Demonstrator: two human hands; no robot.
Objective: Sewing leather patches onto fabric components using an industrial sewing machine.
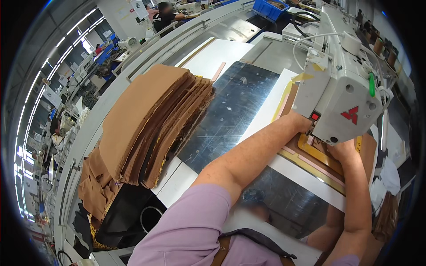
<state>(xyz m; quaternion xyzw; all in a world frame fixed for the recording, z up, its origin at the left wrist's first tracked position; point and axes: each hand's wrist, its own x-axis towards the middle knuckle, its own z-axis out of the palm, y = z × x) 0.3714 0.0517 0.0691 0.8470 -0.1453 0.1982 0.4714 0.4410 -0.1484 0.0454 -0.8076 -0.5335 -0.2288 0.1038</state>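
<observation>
My left hand (301,123) reaches in at the left side of a white sewing machine head (337,93), beside a small red button; its fingers are hidden behind the machine. My right hand (344,150) is on the other side, low under the machine head, at a yellow frame (316,155). The fingers of this hand are mostly hidden too, so what they grip does not show. Under the frame lies a brown sheet (293,145) inside a flat template with a pale yellow and pink border (306,163).
To my left rises a thick stack of brown cut pieces (146,104), with smaller brown scraps (96,181) at its near end. A shiny metal plate (230,111) lies between stack and machine. A blue bin (270,9) stands at the back; people work at machines farther off.
</observation>
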